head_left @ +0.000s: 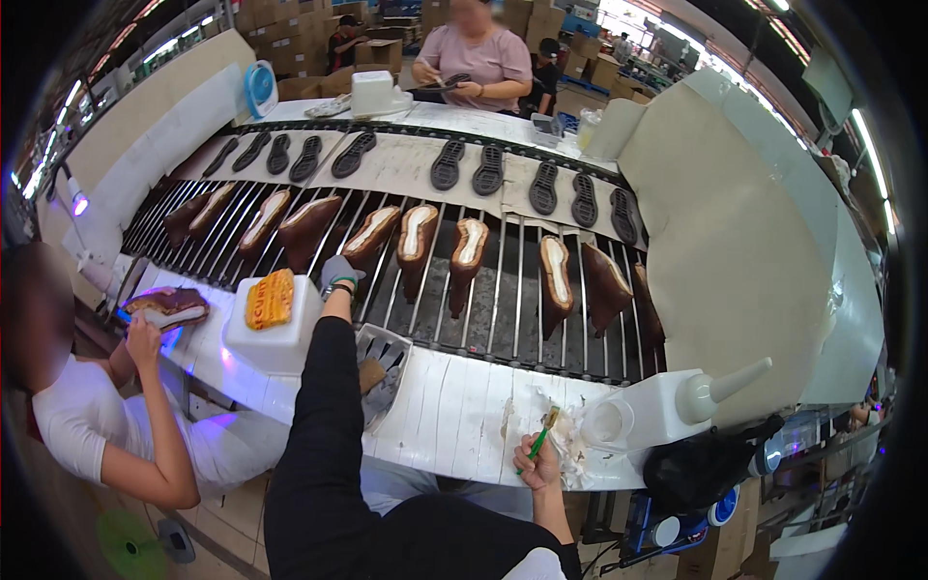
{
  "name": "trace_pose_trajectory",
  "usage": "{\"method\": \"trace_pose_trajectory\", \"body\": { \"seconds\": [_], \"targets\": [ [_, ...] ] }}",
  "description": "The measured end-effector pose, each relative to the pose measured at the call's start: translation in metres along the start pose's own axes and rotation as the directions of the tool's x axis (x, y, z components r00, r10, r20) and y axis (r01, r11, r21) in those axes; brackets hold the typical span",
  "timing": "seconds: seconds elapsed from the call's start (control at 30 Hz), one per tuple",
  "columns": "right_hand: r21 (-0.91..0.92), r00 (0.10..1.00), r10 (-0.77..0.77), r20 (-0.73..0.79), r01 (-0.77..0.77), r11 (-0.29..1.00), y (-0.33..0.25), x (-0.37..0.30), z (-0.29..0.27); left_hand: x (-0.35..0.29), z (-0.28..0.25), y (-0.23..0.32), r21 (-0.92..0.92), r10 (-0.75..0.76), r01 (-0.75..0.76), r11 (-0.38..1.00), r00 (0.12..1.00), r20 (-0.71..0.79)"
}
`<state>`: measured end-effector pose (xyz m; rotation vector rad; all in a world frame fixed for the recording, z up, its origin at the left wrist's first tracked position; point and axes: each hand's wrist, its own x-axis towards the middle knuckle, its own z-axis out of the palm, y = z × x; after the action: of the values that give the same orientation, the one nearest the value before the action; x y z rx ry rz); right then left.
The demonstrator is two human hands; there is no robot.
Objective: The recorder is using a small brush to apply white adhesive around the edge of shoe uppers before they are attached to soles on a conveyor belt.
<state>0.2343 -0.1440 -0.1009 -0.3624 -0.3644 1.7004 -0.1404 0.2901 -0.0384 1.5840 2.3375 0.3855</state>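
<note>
My left hand (340, 274), in a grey glove, reaches over the rack to the near end of a brown shoe upper (372, 235) with a white bottom. It touches or nearly touches the upper, and its fingers are too hidden to show a grip. Low on the right, my right hand (538, 462) is closed round a green toothbrush-like brush (547, 432), bristle end up. Beside the brush, whitish dried residue (572, 435) covers the table edge around a round white tub (607, 423).
Several brown uppers hang along the metal roller rack (491, 290); black soles (488, 170) lie on the board behind. A white block with an orange packet (270, 299), a bin (387, 382) and a white bottle (667, 411) line the near edge. Co-workers handle shoe parts left and opposite.
</note>
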Motion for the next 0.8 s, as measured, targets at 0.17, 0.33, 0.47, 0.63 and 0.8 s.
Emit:
{"method": "trace_pose_trajectory", "body": {
  "seconds": [0.17, 0.33, 0.47, 0.63, 0.8],
  "targets": [
    [0.046, 0.999, -0.007, -0.043, 0.009, 0.999, 0.0, 0.002, 0.002, 0.008, -0.083, 0.11, 0.017, 0.509, -0.545, 0.838, 0.769, -0.388],
    [0.029, 0.999, -0.002, -0.044, 0.003, 1.0, 0.0, 0.006, 0.005, 0.0, -0.081, 0.199, -0.782, 0.692, -0.35, 0.516, 0.708, 0.141],
    [0.046, 0.998, 0.025, -0.064, -0.022, 0.999, -0.001, 0.006, 0.004, 0.02, 0.018, 0.219, -0.799, 0.442, -0.001, 0.602, 0.834, 0.331],
    [0.057, 0.998, 0.032, -0.061, -0.029, 0.998, -0.001, 0.005, 0.003, 0.04, 0.112, 0.231, -0.829, 0.229, 0.509, 0.233, 0.8, 0.555],
    [0.098, 0.992, 0.063, -0.111, -0.052, 0.994, -0.002, 0.003, 0.005, 0.016, 0.118, 0.221, -0.835, 0.396, 0.528, 0.155, 0.741, 0.543]
  ]
}}
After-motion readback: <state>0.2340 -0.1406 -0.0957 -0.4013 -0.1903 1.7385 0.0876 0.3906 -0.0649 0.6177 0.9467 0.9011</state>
